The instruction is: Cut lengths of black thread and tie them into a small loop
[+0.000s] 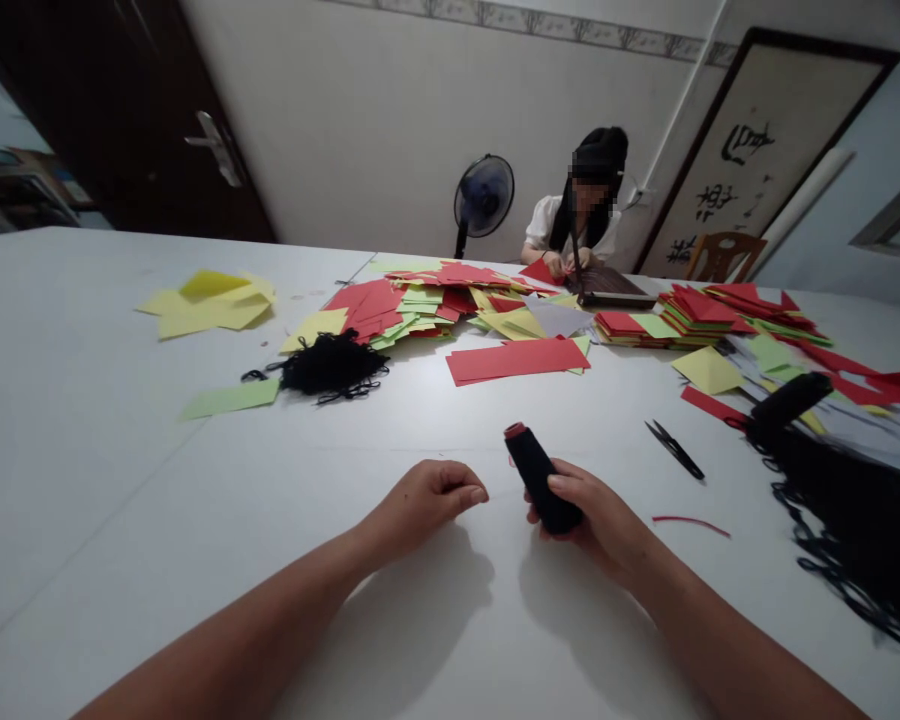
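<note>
My right hand [589,510] grips an upright cone of black thread [538,480] with a red top, holding it just above the white table [195,520]. My left hand [424,500] rests near the table with its fingers curled, a short way left of the cone. It shows nothing in its fingers, though a fine thread would be too thin to see. A red paper strip [690,525] lies to the right of my right hand, and small black scissors [675,450] lie beyond it.
Scattered red, yellow and green paper sheets [435,300] cover the far table, beside a black thread tangle [331,365]. At right lie a second thread cone [791,402] and a large black thread heap [847,520]. Across the table, a seated person [577,220] works with both hands.
</note>
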Tool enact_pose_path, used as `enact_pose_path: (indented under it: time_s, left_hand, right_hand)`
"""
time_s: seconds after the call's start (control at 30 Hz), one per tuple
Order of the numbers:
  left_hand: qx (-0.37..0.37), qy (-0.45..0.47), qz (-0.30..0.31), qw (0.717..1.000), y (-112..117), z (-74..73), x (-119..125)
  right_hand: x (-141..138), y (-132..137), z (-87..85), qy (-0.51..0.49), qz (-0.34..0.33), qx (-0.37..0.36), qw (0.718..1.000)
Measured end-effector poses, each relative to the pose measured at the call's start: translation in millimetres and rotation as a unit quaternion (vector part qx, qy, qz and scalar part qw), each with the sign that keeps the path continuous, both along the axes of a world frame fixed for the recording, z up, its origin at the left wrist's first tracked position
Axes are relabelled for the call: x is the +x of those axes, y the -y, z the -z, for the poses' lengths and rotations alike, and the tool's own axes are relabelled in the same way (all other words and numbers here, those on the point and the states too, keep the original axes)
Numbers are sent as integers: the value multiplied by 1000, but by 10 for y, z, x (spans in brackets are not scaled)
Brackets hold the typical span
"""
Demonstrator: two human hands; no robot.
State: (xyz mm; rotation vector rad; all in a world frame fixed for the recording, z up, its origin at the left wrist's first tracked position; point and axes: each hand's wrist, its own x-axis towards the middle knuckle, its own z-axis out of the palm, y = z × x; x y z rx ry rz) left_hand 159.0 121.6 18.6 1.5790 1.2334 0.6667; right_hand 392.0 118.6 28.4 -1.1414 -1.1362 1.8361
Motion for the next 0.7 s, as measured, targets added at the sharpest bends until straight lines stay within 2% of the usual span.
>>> enact_pose_path:
  time_s: [0.17,0.27,0.37,0.5,0.6,0.7]
  left_hand:
    - [75,-56,-43,995,-46,-28,-97]
    - [61,-61,0,996,-34,-19,-125]
    - [61,-98,67,991,-14,0,-141]
    - [177,-148,107,967,-2,40,-136]
    - [243,-148,64,957,-16,45,-146]
    - [290,-156,-11,944,-53,20,-201]
  right_hand:
    - [5,-46,87,-25,-45,-21,998]
    - [4,-71,155,-9,-65,-19,998]
    - [24,-99,188,-1,-18,18,1000]
    - [51,-99,131,10,58,36,998]
    - [75,-82,79,-22,36,27,999]
    - [107,-83,80,-23,-53,40,998]
